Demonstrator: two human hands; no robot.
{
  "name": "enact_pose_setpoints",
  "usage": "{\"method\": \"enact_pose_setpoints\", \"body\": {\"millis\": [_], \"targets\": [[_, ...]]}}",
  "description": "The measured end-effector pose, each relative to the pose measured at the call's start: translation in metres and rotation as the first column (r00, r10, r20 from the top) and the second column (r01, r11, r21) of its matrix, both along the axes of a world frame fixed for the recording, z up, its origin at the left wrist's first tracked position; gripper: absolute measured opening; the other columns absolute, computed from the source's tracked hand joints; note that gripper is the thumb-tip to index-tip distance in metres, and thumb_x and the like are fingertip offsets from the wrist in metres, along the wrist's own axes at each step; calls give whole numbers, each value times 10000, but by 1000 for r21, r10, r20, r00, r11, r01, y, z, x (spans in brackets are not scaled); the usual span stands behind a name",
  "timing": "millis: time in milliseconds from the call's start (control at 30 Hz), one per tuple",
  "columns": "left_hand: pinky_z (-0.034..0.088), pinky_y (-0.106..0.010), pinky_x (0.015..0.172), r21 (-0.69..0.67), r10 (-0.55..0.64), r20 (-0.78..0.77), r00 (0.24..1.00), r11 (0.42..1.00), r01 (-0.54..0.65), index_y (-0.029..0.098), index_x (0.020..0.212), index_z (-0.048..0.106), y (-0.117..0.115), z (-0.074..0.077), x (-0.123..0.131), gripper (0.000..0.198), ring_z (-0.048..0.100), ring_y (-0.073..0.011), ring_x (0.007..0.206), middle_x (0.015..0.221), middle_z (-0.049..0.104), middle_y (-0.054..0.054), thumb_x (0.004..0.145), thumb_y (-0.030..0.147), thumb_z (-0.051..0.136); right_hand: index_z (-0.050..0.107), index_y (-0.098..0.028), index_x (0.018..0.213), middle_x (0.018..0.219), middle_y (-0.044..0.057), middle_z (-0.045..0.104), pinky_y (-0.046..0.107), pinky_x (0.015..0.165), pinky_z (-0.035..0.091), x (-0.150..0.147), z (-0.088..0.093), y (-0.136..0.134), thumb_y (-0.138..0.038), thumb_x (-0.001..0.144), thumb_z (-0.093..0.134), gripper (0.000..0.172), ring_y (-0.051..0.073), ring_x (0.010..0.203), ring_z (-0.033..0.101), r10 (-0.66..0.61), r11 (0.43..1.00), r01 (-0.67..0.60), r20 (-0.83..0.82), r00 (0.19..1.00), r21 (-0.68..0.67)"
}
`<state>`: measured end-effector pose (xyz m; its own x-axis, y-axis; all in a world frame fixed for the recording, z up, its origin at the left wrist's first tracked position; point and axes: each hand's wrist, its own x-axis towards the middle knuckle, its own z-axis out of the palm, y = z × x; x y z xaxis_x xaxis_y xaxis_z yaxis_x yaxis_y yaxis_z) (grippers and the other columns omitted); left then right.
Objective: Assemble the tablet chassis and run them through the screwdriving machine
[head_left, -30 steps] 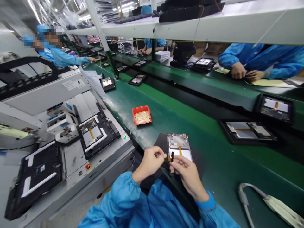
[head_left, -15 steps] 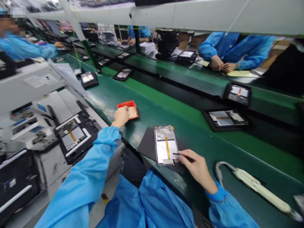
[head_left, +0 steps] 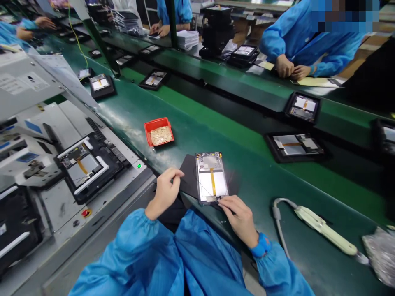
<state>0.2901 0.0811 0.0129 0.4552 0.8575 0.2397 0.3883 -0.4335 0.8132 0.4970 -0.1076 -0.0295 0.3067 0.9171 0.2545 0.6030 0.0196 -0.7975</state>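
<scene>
An opened tablet (head_left: 204, 185) lies face down on a dark mat (head_left: 189, 174), its circuit board at the far end and an orange ribbon running down the pale battery. Thin dark wires loop over it. My right hand (head_left: 239, 216) is at its near right corner, thumb and forefinger pinched on a small dark part whose kind I cannot make out. Left of the mat, my left hand (head_left: 168, 187) hovers with thumb and forefinger together; whatever is between them is too small to name. Beyond it stands a red bin (head_left: 148, 132) of small beige pieces.
A pale electric screwdriver (head_left: 327, 230) with a cable lies at right, near a clear plastic bag (head_left: 381, 250). At left, a machine bed holds another opened tablet in a black fixture (head_left: 101, 181). More trayed tablets (head_left: 293, 147) sit along the line; co-workers in blue work opposite.
My left hand has come out of the red bin and back beside the tablet. My right hand has shifted slightly to the tablet's near corner. The view has tilted down.
</scene>
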Motion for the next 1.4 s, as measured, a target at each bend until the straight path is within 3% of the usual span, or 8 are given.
{"method": "enact_pose_setpoints", "body": {"millis": [267, 433, 833, 1033, 1133, 1233, 1300, 1400], "targets": [[502, -330, 823, 2, -178, 73, 981, 984, 178, 192, 941, 670, -59, -28, -3, 268, 628, -190, 906, 931, 665, -75, 924, 99, 419, 764, -249, 979, 912, 71, 722, 381, 777, 543, -3, -12, -1, -214, 937, 573, 199, 213, 851, 649, -2, 998, -5, 118, 993, 63], [448, -417, 935, 215, -429, -292, 855, 842, 495, 190, 1273, 600, -78, -39, 8, 428, 566, -249, 1111, 1208, 653, -121, 909, 72, 410, 740, -242, 1051, 926, 77, 686, 351, 759, 514, 0, -12, -1, -176, 964, 508, 256, 197, 853, 606, 70, 996, -83, 247, 966, 43], [399, -413, 970, 429, -245, -672, 699, 640, 637, 92, 1389, 505, -101, -57, 18, 437, 514, -254, 1217, 1348, 587, -177, 998, 169, 326, 647, -242, 1284, 1034, 107, 590, 352, 741, 348, 1, -5, -22, -97, 952, 454, 410, 228, 933, 493, 141, 985, -40, 649, 748, -168], [428, -477, 978, 234, -420, -430, 799, 803, 548, 123, 1370, 524, -95, -47, 14, 463, 544, -288, 1184, 1297, 601, -185, 926, 102, 394, 653, -234, 1267, 928, 88, 577, 351, 697, 317, 13, 7, -15, -135, 943, 474, 383, 224, 839, 452, 166, 968, 15, 682, 712, -251], [502, -453, 896, -234, -288, -49, 957, 934, 269, 161, 1269, 587, -81, -37, 7, 405, 605, -273, 1090, 1235, 626, -178, 884, 138, 465, 634, -179, 1279, 931, 96, 573, 350, 702, 342, 20, 4, -22, -111, 947, 417, 402, 222, 843, 460, 81, 970, 90, 650, 755, -225], [544, -338, 675, -767, 51, 244, 968, 621, 160, 139, 1177, 597, -61, -30, 7, 382, 672, -210, 842, 1163, 651, -172, 801, 208, 597, 587, -145, 1329, 909, 98, 569, 351, 694, 361, 19, -3, -26, -103, 945, 385, 436, 221, 822, 462, 67, 968, 106, 644, 762, -226], [493, -261, 560, -884, 210, 304, 929, 427, 192, 120, 1132, 599, -50, -28, 15, 426, 651, -153, 700, 1078, 673, -155, 727, 222, 678, 593, -148, 1320, 905, 100, 573, 357, 691, 371, 18, -6, -25, -110, 941, 389, 432, 223, 813, 464, 64, 970, 108, 654, 754, -218], [343, -194, 430, -886, 146, 325, 934, 393, 247, 101, 988, 630, -47, -29, 36, 345, 487, -70, 465, 670, 609, -10, 709, 283, 722, 606, -159, 1304, 917, 102, 584, 364, 696, 400, 20, -8, -24, -118, 941, 393, 423, 226, 822, 484, 51, 972, 109, 638, 768, -209]]}}
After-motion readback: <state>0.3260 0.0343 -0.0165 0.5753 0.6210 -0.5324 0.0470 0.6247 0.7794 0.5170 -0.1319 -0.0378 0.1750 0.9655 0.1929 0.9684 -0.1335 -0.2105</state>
